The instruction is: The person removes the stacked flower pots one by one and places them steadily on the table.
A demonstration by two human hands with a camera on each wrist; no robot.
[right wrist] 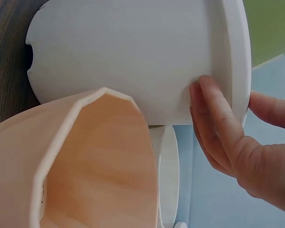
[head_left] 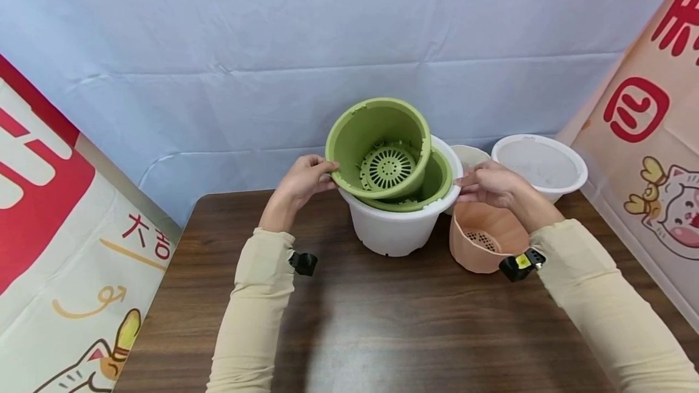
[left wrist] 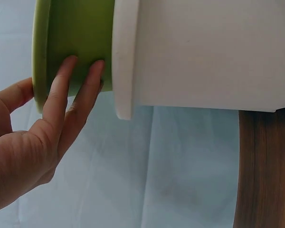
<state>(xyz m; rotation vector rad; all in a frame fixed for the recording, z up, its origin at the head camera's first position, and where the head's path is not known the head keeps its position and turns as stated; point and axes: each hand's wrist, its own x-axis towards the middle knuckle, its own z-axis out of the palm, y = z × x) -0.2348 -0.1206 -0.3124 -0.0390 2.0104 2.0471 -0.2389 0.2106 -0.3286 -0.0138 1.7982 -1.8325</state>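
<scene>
My left hand point(head_left: 306, 182) pinches the left rim of the upper green flowerpot point(head_left: 352, 147), thumb over the rim and fingers along the outer wall. This pot is tilted, its slotted base showing through the mouth. Below it, a second green flowerpot point(head_left: 440, 176) sits inside a large white flowerpot point(head_left: 390, 232) on the table. The right hand point(head_left: 489, 185) grips the white pot's right rim. In the right wrist view, its fingers press the white wall point(right wrist: 118, 57) beneath the lip. The left wrist view shows the green wall point(left wrist: 80, 33) protruding above the white rim point(left wrist: 124, 61).
A peach faceted flowerpot point(head_left: 463, 246) stands close at the white pot's right, under the right forearm. Behind it are a cream pot point(head_left: 468, 154) and another white pot point(head_left: 568, 185). The wooden table point(head_left: 382, 320) backs onto a pale cloth point(head_left: 262, 114); printed banners point(head_left: 644, 211) flank it.
</scene>
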